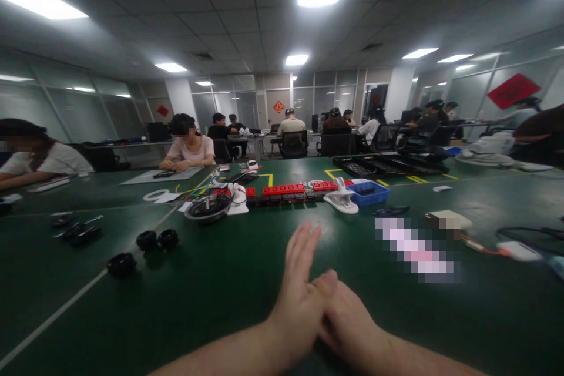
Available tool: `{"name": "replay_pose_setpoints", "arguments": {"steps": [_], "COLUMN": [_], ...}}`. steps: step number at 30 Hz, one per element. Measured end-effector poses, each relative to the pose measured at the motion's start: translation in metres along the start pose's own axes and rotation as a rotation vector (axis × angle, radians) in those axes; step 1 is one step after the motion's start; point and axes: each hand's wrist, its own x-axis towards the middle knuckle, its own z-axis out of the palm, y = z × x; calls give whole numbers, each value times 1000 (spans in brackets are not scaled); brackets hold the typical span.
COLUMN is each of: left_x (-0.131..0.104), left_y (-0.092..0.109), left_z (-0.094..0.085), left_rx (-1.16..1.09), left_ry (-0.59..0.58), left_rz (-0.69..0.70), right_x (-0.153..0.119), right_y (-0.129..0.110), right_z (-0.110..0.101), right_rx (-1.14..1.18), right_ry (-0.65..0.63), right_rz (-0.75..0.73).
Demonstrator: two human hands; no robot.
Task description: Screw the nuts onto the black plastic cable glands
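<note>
My left hand [296,288] is raised over the near part of the green table, its fingers stretched upward and side by side. Against its palm and thumb side presses my right hand [350,311], its fingers curled around the left hand and mostly hidden. No object shows in either hand. Beyond them lies a row of red blocks [284,189] along a dark strip. A white clip-shaped stand [341,201] is beside a blue basket [372,194]. Three black ring-shaped parts [121,265] stand to the left.
The green table [211,305] has a round metal-rimmed dish [207,208] with wires, a long black tray [390,167] at the back, and a beige box [449,220] with cables at right. A blurred-out item lies right of my hands. Several people sit around.
</note>
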Motion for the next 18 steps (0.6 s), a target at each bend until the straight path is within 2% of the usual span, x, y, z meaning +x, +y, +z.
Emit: {"name": "replay_pose_setpoints", "arguments": {"steps": [2, 3, 4, 6, 9, 12, 15, 18], "left_x": [-3, -4, -3, 2, 14, 21, 19, 14], "left_y": [-19, -30, -40, -58, -73, -77, -74, -66], "left_z": [0, 0, -1, -6, -17, -25, -22, -13], "left_rx": [74, 114, 149, 151, 122, 180, 296, 362], "left_ry": [-1, -37, -92, -282, -464, -618, -729, -711], "left_rz": [-10, -7, -2, 39, 82, 71, 88, 136], "right_x": [-1, -1, -1, -2, -2, -3, -2, -1], "right_y": [1, 2, 2, 2, 2, 2, 3, 5], "right_z": [-1, -1, -2, -3, -6, -9, -10, -11], "right_rx": [36, 46, 46, 38, 29, 18, 47, 79], "right_ry": [12, 20, 25, 17, -3, -13, -19, -6], "right_rz": [-44, -57, -63, -79, -101, -94, -95, -83]}}
